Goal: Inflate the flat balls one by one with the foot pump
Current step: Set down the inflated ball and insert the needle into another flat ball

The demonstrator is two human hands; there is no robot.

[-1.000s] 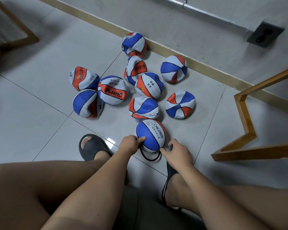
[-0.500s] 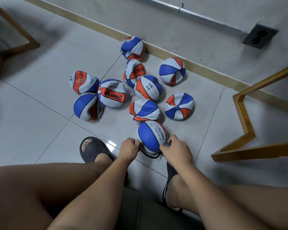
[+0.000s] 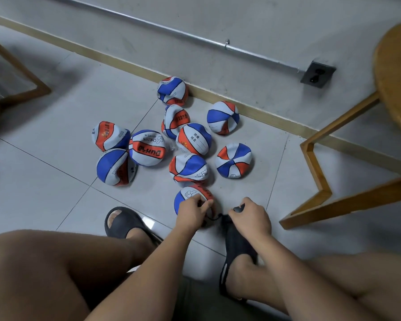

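- Step in hand, as I read it: hooking the pump line up to a ball; no pumping yet.
- Task's thing: blue, white and orange panelled rubber ball (image 3: 189, 195), nearest of the lot. It lies on the pale tiled floor (image 3: 44, 181) just beyond the feet, right by the next ball behind it.
- Left hand (image 3: 191, 213): fingers curled on ball's near-right side, pinching there. Prob. at the valve, but valve not visible.
- Right hand (image 3: 250, 218): clenched round a small black plastic fitting (image 3: 239, 208), just right of ball. Thin black hose (image 3: 214, 218) runs btwn the two hands.
- Next move, my guess: line fitting's tip up w/ valve and push straight in. Limp skin will likely buckle, so left hand must back it firmly.
- Nine other flat panelled balls (image 3: 148, 148) lie crumpled farther off, toward the wooden skirting (image 3: 264, 119); none hooked up.
- Hidden: foot pump itself not seen. Maybe under the black sandal (image 3: 237, 246) on the right foot; can't tell. Fitting's tip is covered by fingers, and the hose's other end is lost under the right wrist.
- Cut off: angular wooden furniture frame (image 3: 315, 163) at right edge.
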